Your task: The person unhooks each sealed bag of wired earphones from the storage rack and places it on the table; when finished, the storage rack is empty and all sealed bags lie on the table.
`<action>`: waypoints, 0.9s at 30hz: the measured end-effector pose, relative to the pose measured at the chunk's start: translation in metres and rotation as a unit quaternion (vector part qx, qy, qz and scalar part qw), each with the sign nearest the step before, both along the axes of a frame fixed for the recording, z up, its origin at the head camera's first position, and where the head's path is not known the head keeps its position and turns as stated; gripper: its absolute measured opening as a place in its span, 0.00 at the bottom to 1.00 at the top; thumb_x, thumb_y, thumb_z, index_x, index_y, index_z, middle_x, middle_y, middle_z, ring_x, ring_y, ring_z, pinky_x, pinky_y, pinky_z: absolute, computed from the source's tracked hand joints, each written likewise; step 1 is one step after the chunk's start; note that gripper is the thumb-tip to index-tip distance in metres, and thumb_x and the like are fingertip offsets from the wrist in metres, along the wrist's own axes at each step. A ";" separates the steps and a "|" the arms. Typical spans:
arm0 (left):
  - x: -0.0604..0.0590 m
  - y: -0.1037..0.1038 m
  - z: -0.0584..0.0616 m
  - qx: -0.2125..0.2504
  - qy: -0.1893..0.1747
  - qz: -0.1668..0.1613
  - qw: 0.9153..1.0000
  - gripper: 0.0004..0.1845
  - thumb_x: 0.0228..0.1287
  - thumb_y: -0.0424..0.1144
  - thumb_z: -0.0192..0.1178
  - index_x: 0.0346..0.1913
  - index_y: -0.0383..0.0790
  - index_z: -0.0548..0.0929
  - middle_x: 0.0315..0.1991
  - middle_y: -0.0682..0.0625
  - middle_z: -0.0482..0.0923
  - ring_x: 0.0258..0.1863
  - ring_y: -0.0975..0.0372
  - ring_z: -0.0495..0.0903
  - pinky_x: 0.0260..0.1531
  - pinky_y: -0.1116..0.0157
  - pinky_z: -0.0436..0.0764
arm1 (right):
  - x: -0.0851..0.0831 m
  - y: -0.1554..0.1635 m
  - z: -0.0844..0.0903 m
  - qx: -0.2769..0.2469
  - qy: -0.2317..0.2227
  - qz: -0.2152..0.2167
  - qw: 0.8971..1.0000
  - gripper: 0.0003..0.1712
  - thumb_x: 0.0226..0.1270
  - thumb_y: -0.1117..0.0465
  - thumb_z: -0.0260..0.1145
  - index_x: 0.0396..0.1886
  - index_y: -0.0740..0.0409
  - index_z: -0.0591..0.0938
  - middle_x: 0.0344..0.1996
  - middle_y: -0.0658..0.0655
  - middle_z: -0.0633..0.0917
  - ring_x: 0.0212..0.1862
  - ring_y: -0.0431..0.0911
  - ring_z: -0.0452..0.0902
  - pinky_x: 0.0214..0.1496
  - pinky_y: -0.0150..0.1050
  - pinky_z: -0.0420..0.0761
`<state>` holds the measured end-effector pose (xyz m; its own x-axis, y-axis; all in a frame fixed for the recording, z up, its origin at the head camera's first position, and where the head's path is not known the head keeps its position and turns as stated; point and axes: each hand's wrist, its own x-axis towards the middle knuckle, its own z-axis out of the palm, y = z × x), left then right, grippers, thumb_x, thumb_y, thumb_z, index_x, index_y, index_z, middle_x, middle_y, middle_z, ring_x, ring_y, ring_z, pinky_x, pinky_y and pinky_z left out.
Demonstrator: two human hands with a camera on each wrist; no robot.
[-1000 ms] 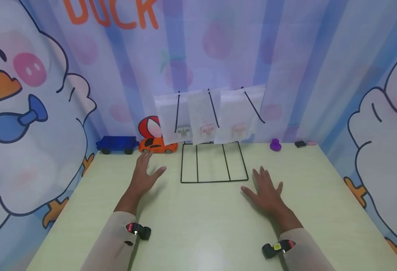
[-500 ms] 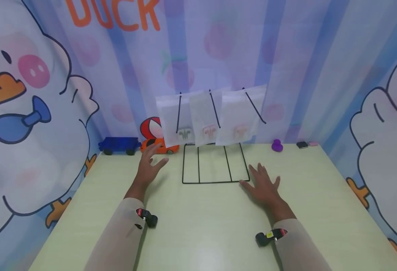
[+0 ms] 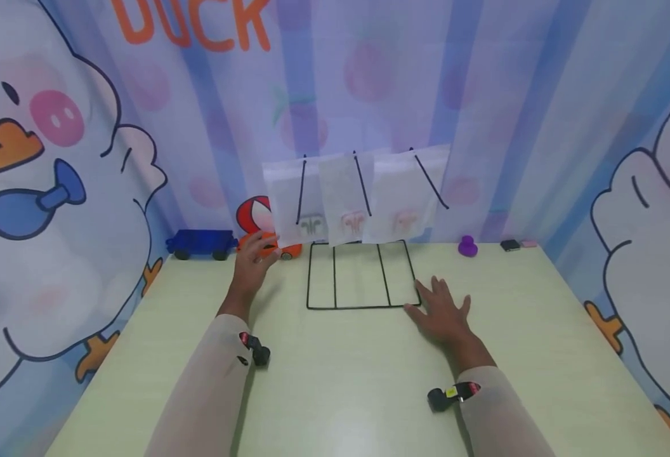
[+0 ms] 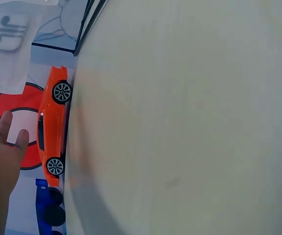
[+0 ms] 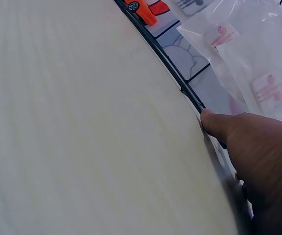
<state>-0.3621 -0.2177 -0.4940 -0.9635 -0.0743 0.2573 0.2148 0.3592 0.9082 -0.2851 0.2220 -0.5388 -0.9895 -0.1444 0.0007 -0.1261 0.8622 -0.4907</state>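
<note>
Since a second ago the left hand (image 3: 253, 261) has been pushed forward across the desk (image 3: 341, 381), from the bare desk surface up to the orange toy car (image 3: 288, 251) at the back edge. The right hand (image 3: 440, 309) has been slid only a bit, toward the near right corner of the black wire rack (image 3: 363, 305).

Nearest the camera, two pale sleeves can be seen, each with a small black wrist device strapped on. A little further out, the right hand is laid flat on the desk, palm down, fingers spread and straight, nothing gripped. From the right wrist view the thumb tip is seen right at the rack's black wire, touching or just about.

Further back on the left, the left hand is held with fingers straight and slightly apart, nothing clamped in it. In the head view it overlaps the car's left end, but in the left wrist view the fingertips (image 4: 4, 128) are seen just beside the orange toy car (image 4: 50, 129), so actual contact can't be told.

Beyond that, a blue toy vehicle (image 3: 200, 244) is parked left of the car, and a red round toy (image 3: 254, 216) is stood behind it. Three clear packets of earphones (image 3: 353, 197) are hung on the rack's upright hooks. A small purple thing (image 3: 467, 246) and two little blocks, one dark (image 3: 509, 244) and one pink (image 3: 528, 242), are set along the far right edge, in front of the cartoon curtain (image 3: 483, 95).
</note>
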 end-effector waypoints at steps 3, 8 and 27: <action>-0.005 0.003 0.006 0.002 0.004 -0.017 1.000 0.22 0.79 0.42 0.68 0.72 0.48 0.86 0.86 0.45 0.62 0.86 0.45 0.58 0.78 0.35 0.71 | 0.000 0.001 0.000 0.007 0.004 -0.002 1.000 0.45 0.85 0.33 0.51 0.90 0.50 0.58 0.90 0.69 0.46 0.91 0.68 0.34 0.79 0.85 0.25; -0.011 0.008 0.018 -0.006 -0.044 -0.032 0.999 0.23 0.79 0.46 0.68 0.73 0.57 0.85 0.87 0.52 0.61 0.86 0.46 0.60 0.79 0.38 0.72 | -0.001 0.003 -0.002 0.009 0.003 -0.002 1.000 0.45 0.85 0.33 0.52 0.90 0.50 0.59 0.90 0.69 0.47 0.91 0.68 0.34 0.79 0.84 0.24; -0.031 0.021 0.041 -0.010 -0.116 -0.063 0.991 0.24 0.70 0.49 0.76 0.68 0.58 0.89 0.88 0.48 0.60 0.84 0.45 0.61 0.81 0.36 0.67 | -0.001 0.001 -0.002 -0.006 -0.006 -0.006 1.000 0.43 0.86 0.34 0.51 0.90 0.49 0.59 0.90 0.68 0.46 0.91 0.67 0.34 0.79 0.83 0.21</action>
